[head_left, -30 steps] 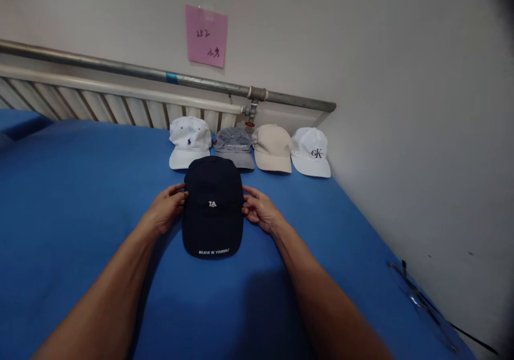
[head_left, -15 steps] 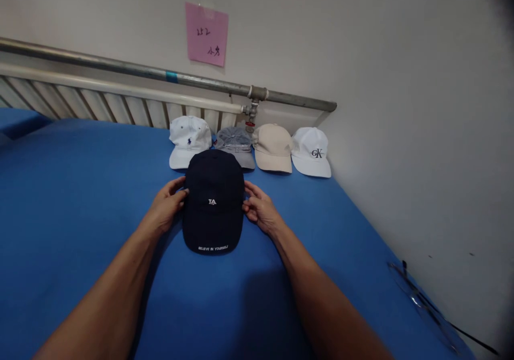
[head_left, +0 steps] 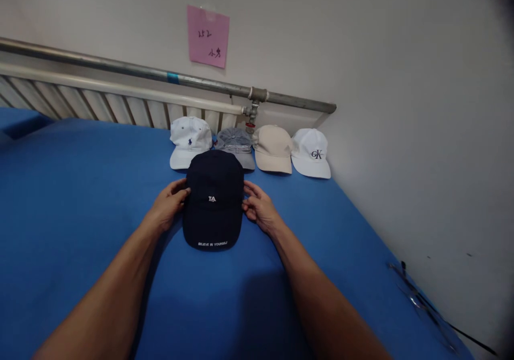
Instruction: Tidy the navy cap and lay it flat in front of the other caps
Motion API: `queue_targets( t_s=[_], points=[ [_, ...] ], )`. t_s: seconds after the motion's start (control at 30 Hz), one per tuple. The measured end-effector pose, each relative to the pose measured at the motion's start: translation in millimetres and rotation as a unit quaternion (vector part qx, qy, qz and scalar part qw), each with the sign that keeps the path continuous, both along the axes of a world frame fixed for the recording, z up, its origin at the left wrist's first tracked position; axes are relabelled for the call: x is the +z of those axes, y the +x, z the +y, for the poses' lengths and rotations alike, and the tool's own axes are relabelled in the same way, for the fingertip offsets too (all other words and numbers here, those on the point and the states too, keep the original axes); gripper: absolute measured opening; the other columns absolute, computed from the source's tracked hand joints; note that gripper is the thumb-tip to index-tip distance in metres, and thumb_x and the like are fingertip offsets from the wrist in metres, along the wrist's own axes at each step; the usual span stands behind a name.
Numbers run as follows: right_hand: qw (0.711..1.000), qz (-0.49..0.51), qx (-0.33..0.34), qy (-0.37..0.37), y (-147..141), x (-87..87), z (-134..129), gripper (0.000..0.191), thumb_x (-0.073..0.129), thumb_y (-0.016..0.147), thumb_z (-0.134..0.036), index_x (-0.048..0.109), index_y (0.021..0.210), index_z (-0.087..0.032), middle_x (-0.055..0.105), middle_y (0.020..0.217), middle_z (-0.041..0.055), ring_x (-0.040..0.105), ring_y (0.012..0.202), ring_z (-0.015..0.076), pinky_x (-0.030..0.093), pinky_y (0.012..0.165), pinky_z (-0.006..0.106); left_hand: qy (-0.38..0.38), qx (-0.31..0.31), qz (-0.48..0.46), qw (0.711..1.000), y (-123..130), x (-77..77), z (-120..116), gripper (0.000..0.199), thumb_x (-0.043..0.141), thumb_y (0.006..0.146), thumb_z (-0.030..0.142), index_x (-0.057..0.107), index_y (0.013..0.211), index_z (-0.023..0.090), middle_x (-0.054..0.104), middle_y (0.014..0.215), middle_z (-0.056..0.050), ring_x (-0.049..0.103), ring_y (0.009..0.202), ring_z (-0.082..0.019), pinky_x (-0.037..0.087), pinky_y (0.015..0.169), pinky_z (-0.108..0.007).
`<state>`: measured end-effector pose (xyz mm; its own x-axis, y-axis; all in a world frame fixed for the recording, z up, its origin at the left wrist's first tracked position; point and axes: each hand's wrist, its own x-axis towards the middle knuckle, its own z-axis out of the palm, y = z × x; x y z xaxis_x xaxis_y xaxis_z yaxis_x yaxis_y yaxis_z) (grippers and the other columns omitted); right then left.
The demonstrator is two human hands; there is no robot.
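Between my hands is a dark navy baseball cap (head_left: pixel 212 215), its brim toward me, with small white lettering on the front and along the brim edge. My left hand (head_left: pixel 171 202) pinches its left side, and my right hand (head_left: pixel 259 205) grips the right side; some fingertips are hidden by the cap. Behind it stand a white cap with a small dark emblem (head_left: pixel 190 138), a grey cap (head_left: pixel 235 140) partly covered by the navy one, a beige cap (head_left: pixel 273 148) and a white cap with black letters (head_left: pixel 312 151).
The caps rest on a blue-covered surface (head_left: pixel 100 189). A radiator (head_left: pixel 116 106) and a metal pipe (head_left: pixel 132 70) run along the back wall, below a pink note (head_left: pixel 208 36). At the right edge, near the wall, lie eyeglasses (head_left: pixel 420 301) and a thin black cable (head_left: pixel 476 341).
The navy cap's brim has tipped up slightly, so its lettering sits a little higher. Both hands keep their hold in nearly the same place.
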<state>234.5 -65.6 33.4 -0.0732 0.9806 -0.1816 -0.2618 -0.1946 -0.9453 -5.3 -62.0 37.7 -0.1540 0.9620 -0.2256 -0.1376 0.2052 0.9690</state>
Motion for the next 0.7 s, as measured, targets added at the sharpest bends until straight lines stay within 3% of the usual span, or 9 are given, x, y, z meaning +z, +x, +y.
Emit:
queue_targets(
  t_s=[0.47, 0.7],
  points=[
    [1.000, -0.019, -0.019, -0.009, -1, -5.6, 0, 0.051, 0.056, 0.058, -0.013, 0.057, 0.108, -0.021, 0.060, 0.107, 0.0066, 0.049, 0.047, 0.0035, 0.024, 0.029, 0.014, -0.036, -0.007, 0.057, 0.998, -1, 8.8, -8, 0.033, 0.062, 0.075, 0.018, 0.065, 0.108, 0.015, 0.068, 0.090, -0.008, 0.059, 0.075, -0.017, 0.040, 0.059, -0.026],
    [0.999, -0.017, -0.030, -0.011, 0, -5.7, -2, 0.047, 0.058, 0.059, -0.016, 0.056, 0.106, -0.019, 0.061, 0.087, 0.0009, 0.049, 0.046, 0.0045, 0.026, 0.028, 0.014, -0.043, -0.011, 0.076, 0.996, -3, 13.5, -13, 0.039, 0.063, 0.074, 0.021, 0.062, 0.113, 0.014, 0.066, 0.076, -0.004, 0.058, 0.067, -0.017, 0.043, 0.060, -0.028]
  ],
)
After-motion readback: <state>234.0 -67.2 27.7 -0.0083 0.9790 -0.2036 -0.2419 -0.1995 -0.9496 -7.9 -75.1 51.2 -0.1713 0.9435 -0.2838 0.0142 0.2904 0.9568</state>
